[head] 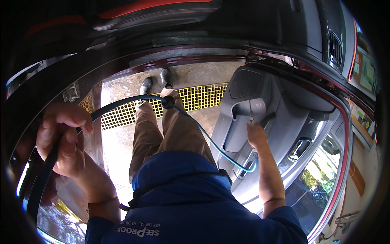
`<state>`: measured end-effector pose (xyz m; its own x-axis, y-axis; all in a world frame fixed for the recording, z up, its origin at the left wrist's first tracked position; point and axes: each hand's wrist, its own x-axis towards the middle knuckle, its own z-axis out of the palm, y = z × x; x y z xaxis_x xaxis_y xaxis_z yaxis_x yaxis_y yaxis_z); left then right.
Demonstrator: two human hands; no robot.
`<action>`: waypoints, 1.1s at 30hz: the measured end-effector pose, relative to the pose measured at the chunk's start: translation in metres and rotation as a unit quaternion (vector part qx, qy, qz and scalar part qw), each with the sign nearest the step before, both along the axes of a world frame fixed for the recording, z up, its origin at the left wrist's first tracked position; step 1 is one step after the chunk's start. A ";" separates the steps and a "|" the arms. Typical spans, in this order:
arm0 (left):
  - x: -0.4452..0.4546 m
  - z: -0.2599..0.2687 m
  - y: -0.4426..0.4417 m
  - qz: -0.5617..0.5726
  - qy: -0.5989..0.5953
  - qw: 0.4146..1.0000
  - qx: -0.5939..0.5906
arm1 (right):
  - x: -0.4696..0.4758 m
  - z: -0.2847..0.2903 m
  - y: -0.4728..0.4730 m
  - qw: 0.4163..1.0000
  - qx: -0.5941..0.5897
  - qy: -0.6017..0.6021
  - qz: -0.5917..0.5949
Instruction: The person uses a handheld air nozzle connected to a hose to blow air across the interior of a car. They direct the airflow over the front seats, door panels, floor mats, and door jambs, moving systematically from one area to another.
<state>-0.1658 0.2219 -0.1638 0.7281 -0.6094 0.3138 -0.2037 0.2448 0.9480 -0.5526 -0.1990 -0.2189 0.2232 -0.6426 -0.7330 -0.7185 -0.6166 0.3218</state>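
My left hand is raised at the left, its fingers curled around a blue air hose. From there the hose passes through a black ball and loops down to my right hand. That hand grips an air blow gun with a thin nozzle, which points at the lower pocket area of a grey car door panel. Whether the nozzle touches the panel cannot be told. The hose joins the gun below the hand.
The open car door, with its inner handle and window, stands at the right. The door sill and a red-trimmed seat lie ahead. A yellow floor grating runs under my legs. At far right is a shelf with boxes.
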 end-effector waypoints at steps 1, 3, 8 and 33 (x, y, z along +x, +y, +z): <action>0.001 0.001 0.001 -0.003 0.005 1.000 0.000 | -0.001 -0.002 -0.002 1.000 0.003 0.006 0.010; 0.001 0.001 0.001 -0.002 0.004 1.000 0.002 | -0.006 -0.010 -0.006 0.999 0.008 0.016 0.027; 0.000 0.001 0.005 0.013 -0.006 1.000 0.006 | -0.017 -0.018 -0.018 0.999 0.030 -0.010 0.034; -0.015 0.021 0.043 -0.143 0.257 0.955 0.042 | 0.161 -0.123 -0.180 0.993 -0.020 0.081 -0.089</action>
<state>-0.1810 0.2653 -0.1429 0.5724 -0.8140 -0.0990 0.3577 0.1393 0.9234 -0.3915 -0.3786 -0.3415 -0.0138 -0.6903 -0.7234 -0.7517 -0.4699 0.4628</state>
